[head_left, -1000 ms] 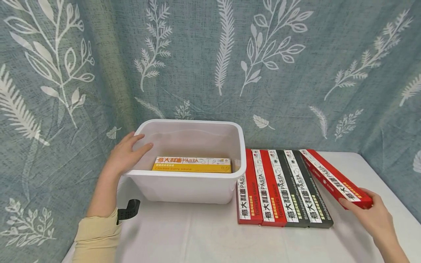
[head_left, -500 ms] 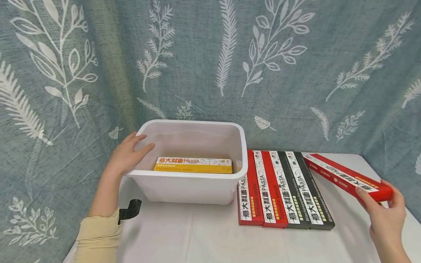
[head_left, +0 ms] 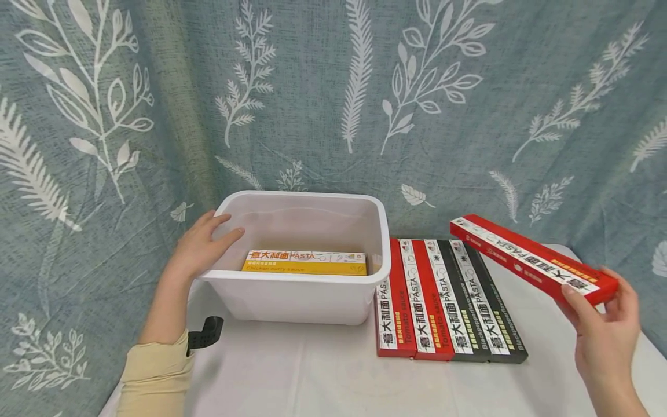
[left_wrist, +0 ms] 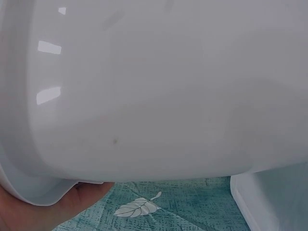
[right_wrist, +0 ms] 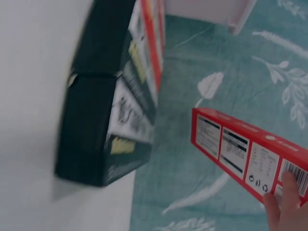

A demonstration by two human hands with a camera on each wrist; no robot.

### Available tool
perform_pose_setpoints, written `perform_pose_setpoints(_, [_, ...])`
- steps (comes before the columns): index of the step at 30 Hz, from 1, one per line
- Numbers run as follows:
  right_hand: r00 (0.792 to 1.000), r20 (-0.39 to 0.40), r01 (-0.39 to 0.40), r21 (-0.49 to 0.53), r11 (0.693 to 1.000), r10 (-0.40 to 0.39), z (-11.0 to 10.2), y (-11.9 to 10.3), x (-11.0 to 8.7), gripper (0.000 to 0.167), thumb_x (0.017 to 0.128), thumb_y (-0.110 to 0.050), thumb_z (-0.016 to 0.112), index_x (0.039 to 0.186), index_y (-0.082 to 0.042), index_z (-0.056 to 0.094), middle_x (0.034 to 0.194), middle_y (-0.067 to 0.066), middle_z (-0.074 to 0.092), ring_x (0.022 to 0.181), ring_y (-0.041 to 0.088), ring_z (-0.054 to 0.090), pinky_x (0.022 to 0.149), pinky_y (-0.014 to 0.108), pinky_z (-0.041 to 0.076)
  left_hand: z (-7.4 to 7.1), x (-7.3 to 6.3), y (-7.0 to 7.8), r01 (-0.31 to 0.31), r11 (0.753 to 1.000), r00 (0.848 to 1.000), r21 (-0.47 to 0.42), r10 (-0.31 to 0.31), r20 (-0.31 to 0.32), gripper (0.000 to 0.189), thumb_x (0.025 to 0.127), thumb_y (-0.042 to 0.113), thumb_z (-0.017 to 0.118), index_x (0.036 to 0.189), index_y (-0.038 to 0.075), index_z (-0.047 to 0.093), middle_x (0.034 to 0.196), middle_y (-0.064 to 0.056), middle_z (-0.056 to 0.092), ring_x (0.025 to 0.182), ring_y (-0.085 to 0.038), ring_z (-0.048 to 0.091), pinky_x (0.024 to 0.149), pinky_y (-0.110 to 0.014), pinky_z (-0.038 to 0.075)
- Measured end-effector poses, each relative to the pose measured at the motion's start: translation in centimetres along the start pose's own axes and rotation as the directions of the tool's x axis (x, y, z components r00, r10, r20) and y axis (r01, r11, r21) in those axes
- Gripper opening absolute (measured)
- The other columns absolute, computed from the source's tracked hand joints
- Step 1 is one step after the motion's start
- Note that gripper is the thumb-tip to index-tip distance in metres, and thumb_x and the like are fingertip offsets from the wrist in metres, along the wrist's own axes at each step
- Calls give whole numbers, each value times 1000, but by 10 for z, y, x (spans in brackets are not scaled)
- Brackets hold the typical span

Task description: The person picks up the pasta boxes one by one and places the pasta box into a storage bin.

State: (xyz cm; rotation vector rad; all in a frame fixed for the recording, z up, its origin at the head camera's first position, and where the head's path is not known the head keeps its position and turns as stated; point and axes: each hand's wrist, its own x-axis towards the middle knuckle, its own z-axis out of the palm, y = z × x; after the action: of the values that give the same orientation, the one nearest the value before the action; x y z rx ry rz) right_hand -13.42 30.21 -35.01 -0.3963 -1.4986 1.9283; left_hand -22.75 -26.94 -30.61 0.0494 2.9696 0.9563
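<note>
My right hand grips the near end of a red pasta box, raised over the table with its far end higher. The right wrist view shows fingertips on the barcode panel of this red box. My left hand holds the left rim of a white plastic tub, thumb over the inner side. In the left wrist view, the tub's outer wall fills most of the frame. Inside the tub lies a yellow chicken curry pasta box.
Right of the tub, red tomato-sauce pasta boxes and black-pepper pasta boxes lie side by side. They rest on a white-covered table. A blue-green leaf-patterned curtain hangs behind. A black strap piece sits on the left forearm.
My right hand has lifted the red pasta box off its place beside the black boxes; its far end has risen and swung left. The left hand stays on the tub rim.
</note>
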Motion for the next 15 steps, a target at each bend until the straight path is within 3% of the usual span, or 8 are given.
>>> perform_pose_setpoints(4, [992, 127, -45, 137, 990, 27, 14, -7, -7, 60, 91, 7, 61, 142, -18, 42, 140, 2, 38, 127, 15, 37, 68, 22, 56, 0, 0, -1, -1, 1000, 1000, 0, 1, -2, 78, 99, 55, 43, 151, -2, 30, 159, -28, 5, 140, -56, 9, 103, -75, 14])
perform_pose_setpoints(9, [956, 293, -83, 251, 964, 6, 33, -11, -19, 53, 95, 4, 54, 143, -15, 40, 140, 5, 35, 129, 20, 35, 76, 30, 56, 0, 0, -1, 2, 1000, 1000, -3, -2, 1, 78, 99, 55, 43, 151, -1, 30, 159, -27, 5, 140, -56, 9, 103, -75, 14])
perform_pose_setpoints(15, [931, 361, -75, 318, 945, -48, 59, -16, -32, 52, 96, 5, 50, 142, -15, 41, 137, 10, 35, 129, 26, 37, 80, 32, 55, 0, 1, -3, -1, 1000, 1000, -8, 1, -3, 78, 99, 55, 43, 151, -1, 29, 159, -27, 5, 140, -55, 8, 103, -75, 13])
